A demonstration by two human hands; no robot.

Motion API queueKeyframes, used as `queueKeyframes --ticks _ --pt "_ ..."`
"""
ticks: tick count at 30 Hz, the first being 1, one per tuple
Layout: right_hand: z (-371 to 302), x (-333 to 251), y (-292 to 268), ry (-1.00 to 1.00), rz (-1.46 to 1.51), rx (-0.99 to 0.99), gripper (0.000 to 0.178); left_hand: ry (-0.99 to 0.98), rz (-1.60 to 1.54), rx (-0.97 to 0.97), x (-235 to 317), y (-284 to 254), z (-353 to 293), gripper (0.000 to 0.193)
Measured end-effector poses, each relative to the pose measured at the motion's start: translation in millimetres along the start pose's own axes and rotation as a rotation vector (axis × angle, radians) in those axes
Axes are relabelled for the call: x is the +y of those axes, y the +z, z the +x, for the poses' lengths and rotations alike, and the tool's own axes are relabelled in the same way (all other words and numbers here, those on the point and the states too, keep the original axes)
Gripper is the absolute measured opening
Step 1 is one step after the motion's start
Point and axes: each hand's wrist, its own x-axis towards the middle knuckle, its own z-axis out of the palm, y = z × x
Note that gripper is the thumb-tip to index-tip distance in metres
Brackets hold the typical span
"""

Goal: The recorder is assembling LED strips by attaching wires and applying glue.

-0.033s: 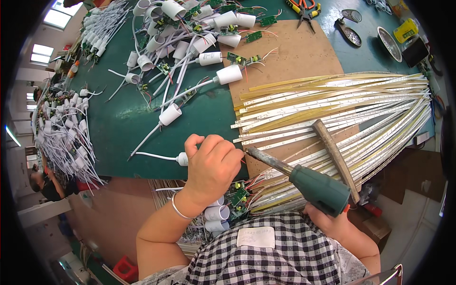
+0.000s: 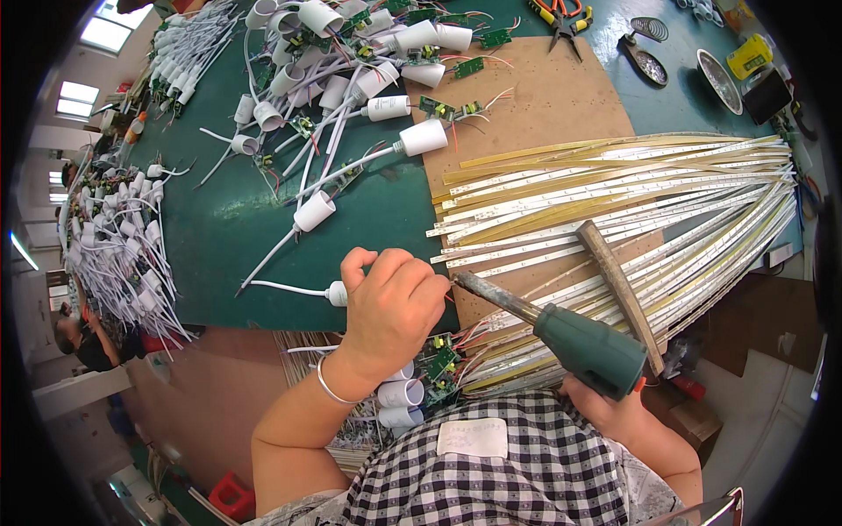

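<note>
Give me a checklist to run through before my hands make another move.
1. Right hand gripping the green-handled iron: ok.
2. Iron's metal tip well clear of the left hand: not ok, it is right beside the fingers.
3. Left hand's hold on the white socket: cannot tell, the hand hides most of it.
4. Wooden bar lying across the light strips: ok.
5. Pliers away from both hands: ok, at the far side.
6. Tip hot: cannot tell.

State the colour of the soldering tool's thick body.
The soldering tool's body is dark green; it shows best in the head view.
</note>
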Motion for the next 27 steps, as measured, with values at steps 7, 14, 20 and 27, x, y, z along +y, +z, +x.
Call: queueKeyframes --ticks 7,14,20,27 --pt "-0.9 -1.6 0.3 0.044 0.014 0.032 0.024 -0.002 0.002 0.002 -0.1 -0.2 -0.1 0.023" --pt "-6.6 -1.3 0.5 0.096 0.128 0.076 0.024 -0.001 0.018 -0.006 0.2 -0.4 -0.2 0.022" --pt "-4.9 -3.9 -1.2 0.086 -0.02 0.047 0.023 -0.001 0.021 -0.004 0.3 0.3 0.1 0.022" --pt "-6.7 1.8 -1.5 0.052 -0.003 0.052 0.025 0.0 0.017 -0.006 0.1 -0.2 0.6 0.021"
